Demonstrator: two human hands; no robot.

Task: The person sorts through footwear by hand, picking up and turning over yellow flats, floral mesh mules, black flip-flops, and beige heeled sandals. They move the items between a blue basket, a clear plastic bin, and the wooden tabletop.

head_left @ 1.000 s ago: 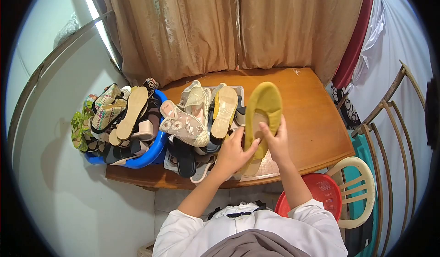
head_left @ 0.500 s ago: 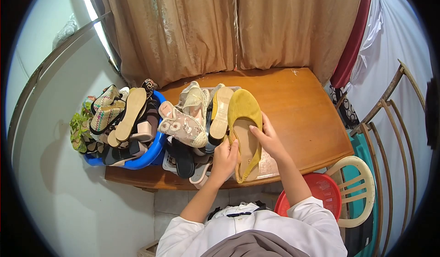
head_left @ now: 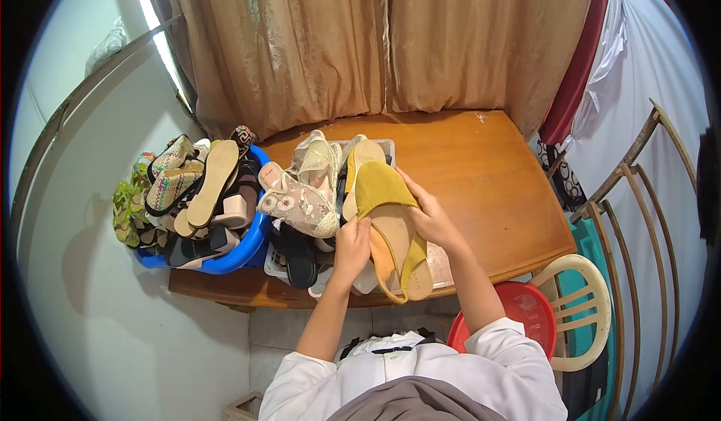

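A mustard yellow slingback shoe (head_left: pixel 385 184) is held between both hands above the table's front edge, its toe pointing away and its back strap bent to one side. My left hand (head_left: pixel 351 247) grips the left side of its opening, thumb on top. My right hand (head_left: pixel 432 212) holds the right side near the toe, fingers closed round the edge. Left of the shoe, a white basket (head_left: pixel 276 270) holds lace shoes (head_left: pixel 304 199), a black shoe (head_left: pixel 300 262) and another yellow shoe (head_left: pixel 366 153) with a tan sole.
A blue basin (head_left: pixel 259 229) heaped with sandals and shoes stands at the left of the wooden table (head_left: pixel 481 173). Brown curtains (head_left: pixel 300 45) hang behind. At the lower right are a red basket (head_left: pixel 526 312), a cream plastic chair (head_left: pixel 597 312) and a wooden rack (head_left: pixel 629 173).
The yellow shoe has tilted and dropped slightly at the toe, and its strap has been pushed aside, baring the heel of the insole. My left hand has shifted a little left.
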